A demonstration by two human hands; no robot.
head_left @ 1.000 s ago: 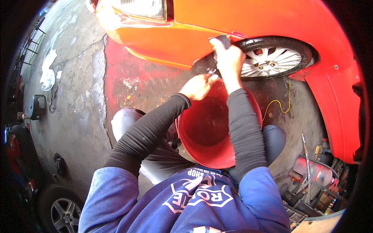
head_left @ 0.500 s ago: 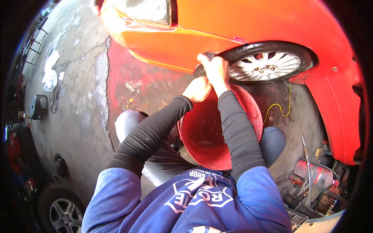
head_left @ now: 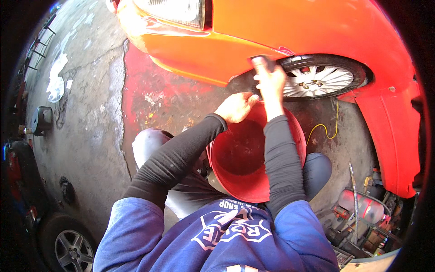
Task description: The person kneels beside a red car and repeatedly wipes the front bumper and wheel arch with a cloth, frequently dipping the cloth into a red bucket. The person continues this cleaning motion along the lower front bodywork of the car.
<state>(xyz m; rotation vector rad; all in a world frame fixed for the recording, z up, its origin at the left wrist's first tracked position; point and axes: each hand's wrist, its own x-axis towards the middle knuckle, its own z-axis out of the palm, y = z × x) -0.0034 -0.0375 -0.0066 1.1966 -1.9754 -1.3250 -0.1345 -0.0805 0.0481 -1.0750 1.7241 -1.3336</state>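
Note:
My right hand (head_left: 272, 86) is closed round a small dark block (head_left: 270, 64) at the front edge of the wheel arch, on the orange-red bumper (head_left: 195, 59). Motion blurs this hand, and the block's exact kind does not show. My left hand (head_left: 235, 108) is closed at the far rim of a red bucket (head_left: 244, 190), its thumb toward the wheel; its fingertips are hidden. The bucket stands between my knees, its open mouth facing me. Just right of my right hand is the car's tyre with a white multi-spoke wheel (head_left: 317, 82).
A yellow cord (head_left: 324, 124) lies under the car. Tools and a red-and-clear cylinder (head_left: 362, 206) crowd the lower right. Another car's wheel (head_left: 72, 249) is at the lower left. A dark stool-like object (head_left: 43, 120) and white scraps (head_left: 56, 84) lie on the concrete floor.
My right hand has moved right and slightly up with the dark block, away from my left hand. The left hand stays at nearly the same place by the bucket rim.

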